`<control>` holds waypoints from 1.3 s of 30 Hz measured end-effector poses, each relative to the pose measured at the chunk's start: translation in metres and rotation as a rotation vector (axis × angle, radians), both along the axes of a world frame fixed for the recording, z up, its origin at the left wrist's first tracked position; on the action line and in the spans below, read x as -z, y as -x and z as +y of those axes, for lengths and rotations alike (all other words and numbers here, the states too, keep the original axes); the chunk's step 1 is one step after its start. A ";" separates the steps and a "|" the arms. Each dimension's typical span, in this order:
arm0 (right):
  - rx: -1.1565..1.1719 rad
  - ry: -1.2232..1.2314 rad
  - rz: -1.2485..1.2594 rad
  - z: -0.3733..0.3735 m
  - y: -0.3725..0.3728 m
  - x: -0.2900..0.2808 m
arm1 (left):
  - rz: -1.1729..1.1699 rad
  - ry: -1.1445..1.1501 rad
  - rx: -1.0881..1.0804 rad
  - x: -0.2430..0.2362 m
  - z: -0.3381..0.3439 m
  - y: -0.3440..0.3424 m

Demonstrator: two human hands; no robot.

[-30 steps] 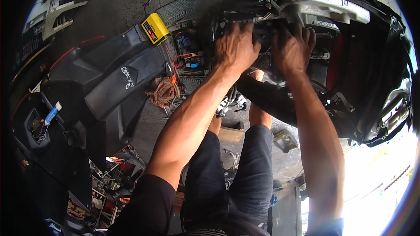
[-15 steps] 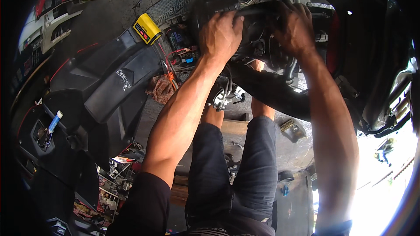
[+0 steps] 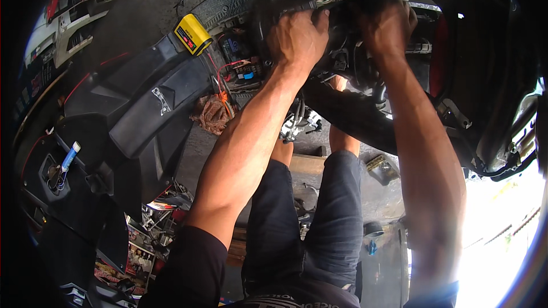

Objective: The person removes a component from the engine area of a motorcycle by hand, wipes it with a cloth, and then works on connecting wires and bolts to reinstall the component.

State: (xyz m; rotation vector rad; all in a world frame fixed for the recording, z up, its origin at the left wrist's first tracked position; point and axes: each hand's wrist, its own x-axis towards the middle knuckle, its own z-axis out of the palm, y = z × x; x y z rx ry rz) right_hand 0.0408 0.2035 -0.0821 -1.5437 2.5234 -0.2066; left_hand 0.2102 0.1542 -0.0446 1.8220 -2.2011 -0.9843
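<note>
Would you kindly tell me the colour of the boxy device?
The boxy device is yellow and black; head view.

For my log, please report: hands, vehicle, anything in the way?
Left hand, right hand at black vehicle, grips unclear. Inner parts exposed. Shadow, blur hamper view.

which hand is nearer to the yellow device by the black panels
Left. The left hand is to the right of the yellow device, apart from it; the right hand is farther right, beyond the left one.
</note>
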 end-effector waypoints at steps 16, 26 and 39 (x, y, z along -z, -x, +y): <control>0.057 -0.472 -1.104 0.108 -0.064 -0.183 | 0.338 -0.018 -0.338 -0.045 0.088 -0.110; 0.042 -0.931 -1.048 0.138 -0.124 -0.120 | 0.269 -0.283 -0.529 -0.004 0.161 -0.131; 0.577 -0.202 -1.461 0.225 -0.182 0.001 | -0.002 -0.601 -0.123 0.019 0.180 -0.168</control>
